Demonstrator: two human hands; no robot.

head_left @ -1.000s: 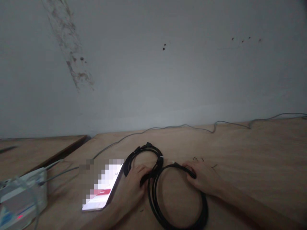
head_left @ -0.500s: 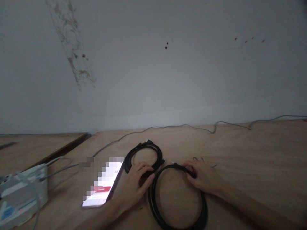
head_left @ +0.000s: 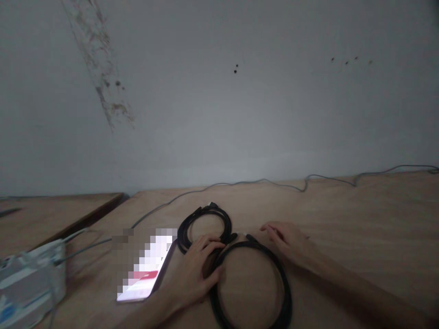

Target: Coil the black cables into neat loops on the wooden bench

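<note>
Two coils of black cable lie on the wooden tabletop. My left hand [head_left: 197, 269] reaches over the near side of the smaller coil [head_left: 182, 228], fingers curled down on it. Its thumb presses on the left edge of the larger coil [head_left: 287, 285], whose bottom runs out of view. A light-tipped cable end [head_left: 252, 238] sticks up at the top of the larger coil. Just right of that end, my right hand [head_left: 286, 240] rests by the tabletop, apart from the coil. Its fingertips are drawn together, and anything between them is hidden.
Left of my left hand lies a phone [head_left: 146, 283] with a lit screen, partly pixelated. A white power strip [head_left: 30, 278] with cords sits at the far left. A thin grey cable [head_left: 219, 184] runs along the wall [head_left: 192, 109]. A dark gap [head_left: 92, 214] divides the tabletops.
My right hand has let go of the larger coil and moved slightly up, over where small dark wire bits lay. The larger coil has shifted slightly left. My left hand stays on the cables.
</note>
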